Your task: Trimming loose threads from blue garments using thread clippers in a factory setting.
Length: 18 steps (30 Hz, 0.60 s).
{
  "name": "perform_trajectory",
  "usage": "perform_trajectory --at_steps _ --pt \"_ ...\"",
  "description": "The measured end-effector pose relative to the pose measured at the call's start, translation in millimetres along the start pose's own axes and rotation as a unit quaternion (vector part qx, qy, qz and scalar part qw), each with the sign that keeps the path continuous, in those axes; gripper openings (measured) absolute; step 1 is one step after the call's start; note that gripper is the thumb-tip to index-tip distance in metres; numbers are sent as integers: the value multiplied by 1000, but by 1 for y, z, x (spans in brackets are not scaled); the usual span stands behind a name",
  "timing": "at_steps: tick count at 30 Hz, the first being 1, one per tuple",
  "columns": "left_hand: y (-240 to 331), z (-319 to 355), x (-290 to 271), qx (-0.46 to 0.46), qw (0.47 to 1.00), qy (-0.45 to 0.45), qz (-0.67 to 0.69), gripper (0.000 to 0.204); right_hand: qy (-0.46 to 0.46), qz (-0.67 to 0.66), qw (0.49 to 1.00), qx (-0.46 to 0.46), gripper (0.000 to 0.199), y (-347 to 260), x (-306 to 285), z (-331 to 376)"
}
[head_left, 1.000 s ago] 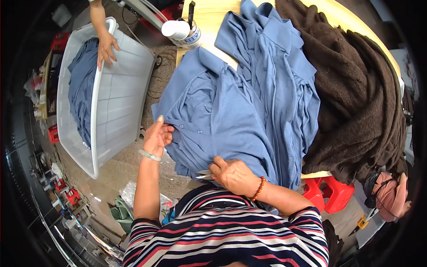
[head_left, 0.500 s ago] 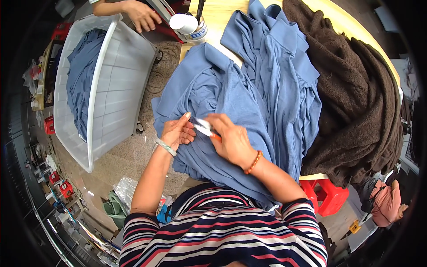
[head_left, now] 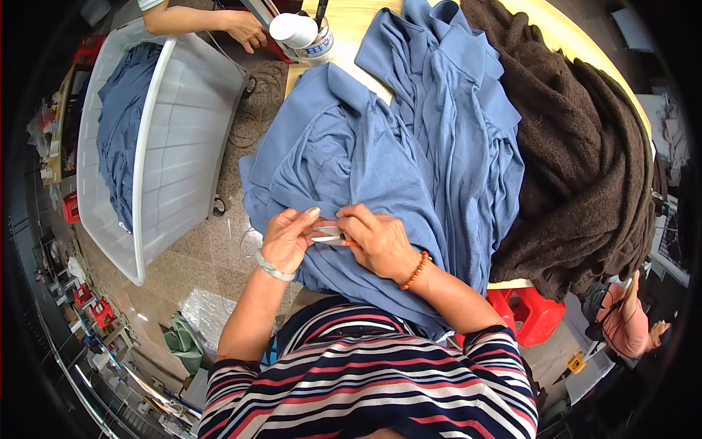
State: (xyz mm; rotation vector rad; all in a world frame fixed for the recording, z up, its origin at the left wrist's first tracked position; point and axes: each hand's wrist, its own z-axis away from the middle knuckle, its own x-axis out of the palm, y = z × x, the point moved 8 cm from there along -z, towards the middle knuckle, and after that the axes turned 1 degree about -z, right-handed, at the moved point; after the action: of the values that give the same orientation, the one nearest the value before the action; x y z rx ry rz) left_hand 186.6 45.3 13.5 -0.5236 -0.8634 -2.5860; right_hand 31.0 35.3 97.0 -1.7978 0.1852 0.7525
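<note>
A heap of brown knitted fabric (head_left: 585, 161) covers the right side of the desk (head_left: 351, 29), and beside it lie blue shirts (head_left: 461, 110), one over another. The nearest blue shirt (head_left: 344, 161) is spread in front of me and hangs over the desk's near edge onto my lap. To my left stands a white plastic bin (head_left: 183, 124) with more blue cloth inside (another person's hand (head_left: 245, 31) rests near its far corner). My left hand (head_left: 287, 240) pinches a fold of the shirt, fingers closed on the cloth. My right hand (head_left: 376, 241) is closed around small thread snips (head_left: 327, 234), their metal tip pointing at my left fingers, just beside them.
</note>
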Motion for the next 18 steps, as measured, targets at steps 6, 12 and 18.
perform_trajectory --at_steps 6,12,18 --pt "21 13 12 75 995 -5 70 7 -7 -108 989 102 31 12 -14 11" --pt "27 17 21 99 992 -14 82 4 1 -123 979 165 32 14 -24 3" --pt "30 20 25 144 987 -25 73 9 -69 -85 975 195 35 14 -8 -11"
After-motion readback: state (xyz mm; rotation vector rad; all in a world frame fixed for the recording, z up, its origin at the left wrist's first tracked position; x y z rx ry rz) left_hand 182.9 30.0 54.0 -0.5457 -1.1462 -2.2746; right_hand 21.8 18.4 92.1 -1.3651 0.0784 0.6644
